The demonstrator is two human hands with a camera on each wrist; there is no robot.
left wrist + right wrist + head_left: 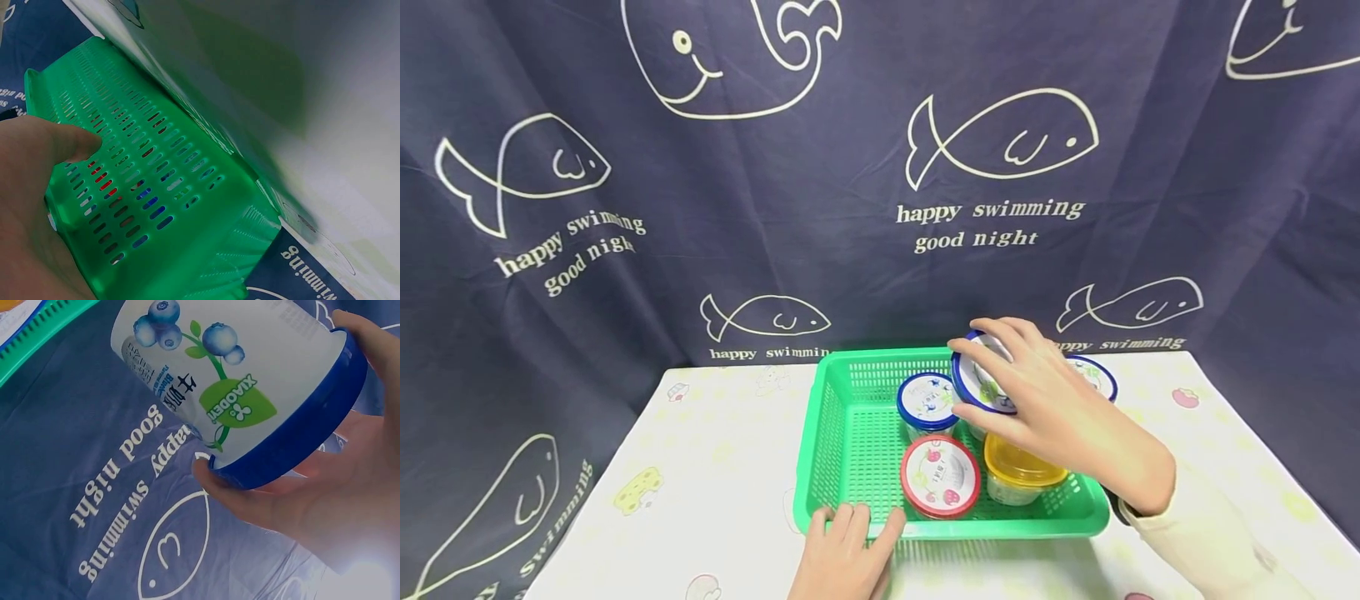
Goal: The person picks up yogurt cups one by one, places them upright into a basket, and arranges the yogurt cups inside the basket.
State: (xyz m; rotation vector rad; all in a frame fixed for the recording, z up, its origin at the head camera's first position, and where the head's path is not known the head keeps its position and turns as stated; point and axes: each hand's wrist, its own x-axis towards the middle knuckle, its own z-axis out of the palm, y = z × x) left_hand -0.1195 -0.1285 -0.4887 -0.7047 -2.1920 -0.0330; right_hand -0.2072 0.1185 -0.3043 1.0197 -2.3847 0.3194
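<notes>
My right hand (1048, 400) grips a white tub (237, 381) with a blue lid by the lid's edge. Blueberries and a green leaf label are printed on its side in the right wrist view. It is tilted over the back of a green plastic basket (970, 529). With fingers over the near rim and thumb against the outer wall, my left hand (846, 554) holds the basket. Inside are a blue-lidded tub (927, 402), a red-lidded tub (940, 475) and a yellow-lidded tub (1018, 471). Another blue-lidded tub (1096, 377) is partly hidden behind my right hand.
The basket stands on a table with a pale printed cloth (722, 467). A dark blue curtain (865, 283) with white fish drawings and lettering hangs right behind the table and along both sides.
</notes>
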